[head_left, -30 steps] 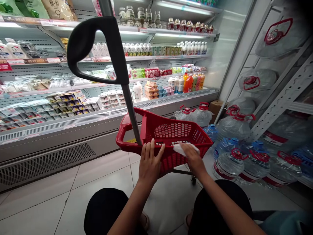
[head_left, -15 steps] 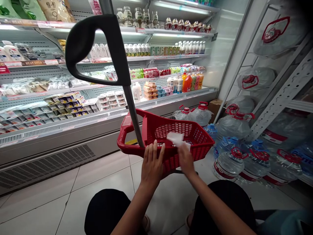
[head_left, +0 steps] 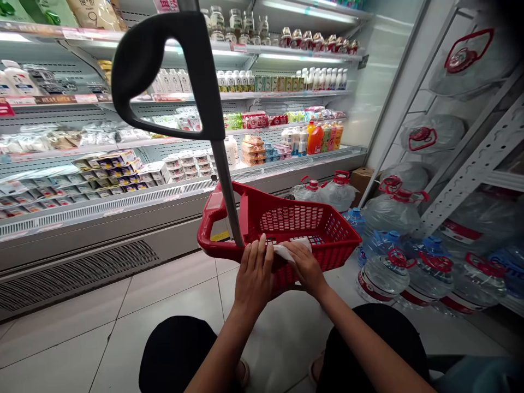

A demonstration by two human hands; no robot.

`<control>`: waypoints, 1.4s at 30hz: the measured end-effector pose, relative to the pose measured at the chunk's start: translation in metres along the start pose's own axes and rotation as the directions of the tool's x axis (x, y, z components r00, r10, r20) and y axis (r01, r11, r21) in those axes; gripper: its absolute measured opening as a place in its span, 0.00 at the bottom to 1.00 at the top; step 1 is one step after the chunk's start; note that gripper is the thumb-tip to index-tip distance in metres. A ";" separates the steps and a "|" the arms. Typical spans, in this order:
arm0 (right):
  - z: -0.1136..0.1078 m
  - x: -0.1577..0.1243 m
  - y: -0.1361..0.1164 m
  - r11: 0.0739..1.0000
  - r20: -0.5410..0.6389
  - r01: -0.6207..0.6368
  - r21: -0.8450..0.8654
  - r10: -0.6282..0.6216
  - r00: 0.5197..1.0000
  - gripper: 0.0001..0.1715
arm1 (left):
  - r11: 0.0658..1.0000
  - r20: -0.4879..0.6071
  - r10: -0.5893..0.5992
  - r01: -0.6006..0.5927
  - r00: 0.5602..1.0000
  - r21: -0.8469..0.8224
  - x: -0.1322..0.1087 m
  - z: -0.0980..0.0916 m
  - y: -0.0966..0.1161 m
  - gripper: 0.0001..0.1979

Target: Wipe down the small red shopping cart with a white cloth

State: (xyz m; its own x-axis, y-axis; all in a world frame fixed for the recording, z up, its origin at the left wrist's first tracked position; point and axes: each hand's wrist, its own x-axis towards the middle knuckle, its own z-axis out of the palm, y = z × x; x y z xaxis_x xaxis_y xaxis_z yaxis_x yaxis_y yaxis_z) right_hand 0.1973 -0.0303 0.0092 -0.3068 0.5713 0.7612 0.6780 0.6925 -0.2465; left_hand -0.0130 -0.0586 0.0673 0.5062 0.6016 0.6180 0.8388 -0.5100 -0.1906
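A red plastic shopping basket (head_left: 286, 210) with perforated sides stands in front of me. From its left end rises a grey metal pole with a black loop handle (head_left: 210, 82). My left hand (head_left: 254, 273) lies on the near side of the basket, fingers stretched out and a little apart over the rim; its thumb is hidden. To its right, my right hand (head_left: 305, 267) is closed on a white wipe (head_left: 283, 251), pressed against the near rim. The wipe reaches to the left fingertips, and part of it shows above the right hand.
A refrigerated display (head_left: 164, 204) with dairy cups, bottles and cartons runs along the back. At the right, several large water bottles (head_left: 382, 275) with red handles stand on the floor beside a white metal rack (head_left: 470, 164). My knees (head_left: 178, 349) flank the tiled floor (head_left: 282, 338).
My right hand has moved left and slightly down with the wipe, from above the basket's middle onto the near rim beside my left hand. The left hand stays put.
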 end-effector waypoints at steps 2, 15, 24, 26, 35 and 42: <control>-0.005 -0.004 0.011 1.000 0.018 0.000 0.004 0.000 1.000 0.27 | 1.000 -0.010 0.021 -0.021 1.000 -0.003 0.000 -0.002 -0.005 0.41; -0.078 -0.089 0.089 0.980 0.085 -0.087 -0.181 0.104 0.991 0.26 | 0.997 -0.049 -0.057 0.055 0.997 -0.047 -0.001 -0.008 -0.044 0.49; -0.083 -0.121 0.064 0.920 -0.113 -0.272 -0.282 0.250 0.962 0.27 | 0.987 -0.007 -0.157 0.156 0.988 -0.039 0.006 0.004 -0.051 0.38; -0.066 -0.104 0.041 0.917 -0.137 -0.261 -0.301 0.229 0.964 0.28 | 0.990 0.038 -0.124 0.126 0.992 -0.063 0.006 0.011 -0.040 0.37; 0.019 0.006 -0.032 0.985 0.077 0.008 -0.172 0.006 0.997 0.37 | 0.992 0.081 -0.079 0.086 0.994 -0.094 -0.004 0.032 -0.019 0.43; -0.026 -0.057 -0.008 0.941 0.094 -0.110 -0.320 0.147 0.985 0.40 | 0.984 0.109 -0.139 0.149 0.984 -0.096 -0.007 0.029 -0.043 0.40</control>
State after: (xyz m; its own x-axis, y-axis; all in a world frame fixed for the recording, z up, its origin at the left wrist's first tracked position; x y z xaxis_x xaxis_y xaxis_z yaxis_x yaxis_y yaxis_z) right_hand 0.2265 -0.0798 -0.0169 -0.2655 0.7056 0.6570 0.8852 0.4484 -0.1238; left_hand -0.0465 -0.0231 0.0487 0.4037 0.7296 0.5519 0.8817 -0.4714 -0.0218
